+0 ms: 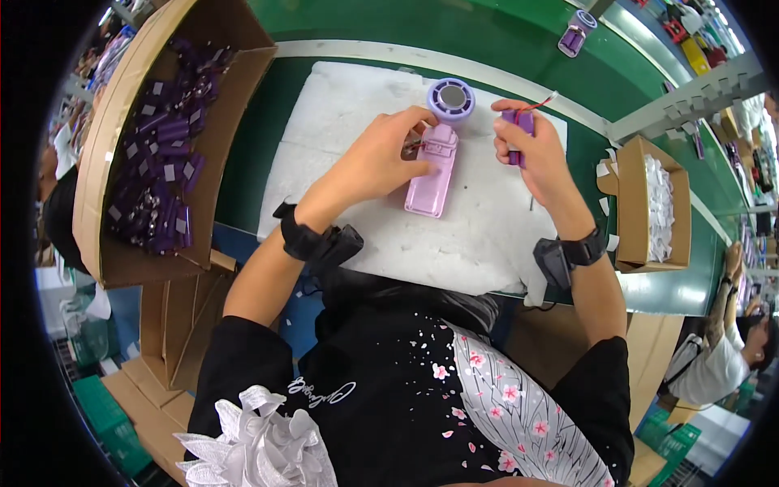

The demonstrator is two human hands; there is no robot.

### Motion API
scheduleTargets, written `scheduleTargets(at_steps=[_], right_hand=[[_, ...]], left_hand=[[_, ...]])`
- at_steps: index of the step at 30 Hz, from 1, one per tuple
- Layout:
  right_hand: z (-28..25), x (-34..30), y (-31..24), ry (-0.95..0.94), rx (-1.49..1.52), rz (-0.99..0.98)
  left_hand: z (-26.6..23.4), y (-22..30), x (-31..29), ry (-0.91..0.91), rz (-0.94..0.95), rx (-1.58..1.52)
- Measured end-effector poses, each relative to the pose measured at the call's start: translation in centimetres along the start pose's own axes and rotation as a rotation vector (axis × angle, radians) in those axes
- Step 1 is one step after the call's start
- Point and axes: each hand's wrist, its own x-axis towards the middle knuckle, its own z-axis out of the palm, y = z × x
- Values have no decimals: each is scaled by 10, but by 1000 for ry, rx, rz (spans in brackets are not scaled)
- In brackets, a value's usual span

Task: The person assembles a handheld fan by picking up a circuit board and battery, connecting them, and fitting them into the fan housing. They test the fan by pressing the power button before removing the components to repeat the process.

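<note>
A handheld fan with an opened pink-lilac handle (428, 191) lies on the white foam sheet (324, 97). Its round lilac head (452, 99) points away from me. My left hand (377, 158) is closed around the upper left side of the handle, thumb on the casing, and small wires show by its fingers. To the right of the fan, my right hand (542, 154) grips a purple battery pack (521, 126) just above the sheet. A red wire with a small white connector (553, 96) sticks out from the pack.
At left stands a large cardboard box (101, 174) full of purple battery packs. A smaller carton (633, 211) at right holds white-wrapped pieces. Another fan (577, 34) lies on the green surface (471, 32) beyond a pale rail. A co-worker (718, 365) is at far right.
</note>
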Motion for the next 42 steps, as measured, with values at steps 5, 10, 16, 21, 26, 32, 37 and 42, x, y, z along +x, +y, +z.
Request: scheduleTargets(at_steps=[5, 10, 16, 21, 26, 32, 37, 42], right_hand=[[2, -7, 22, 157, -434, -115], [-4, -11, 23, 243, -849, -374], [1, -13, 22, 290, -1027, -602], [6, -16, 19, 183, -1036, -703], [11, -21, 14, 130, -1129, -712], [18, -22, 12, 160, -1123, -644], [19, -25, 10, 149, -1103, -584], [20, -27, 11, 131, -1138, -564]], left_hand=[[11, 14, 26, -246, -120, -58], [19, 24, 47, -324, -86, -152], [11, -4, 49, -401, -191, -447], [10, -3, 44, -402, -74, -467], [7, 6, 47, -414, -109, -434], [11, 3, 42, -260, -64, -393], [8, 4, 45, -377, -79, -400], [8, 1, 43, -302, 90, -322]])
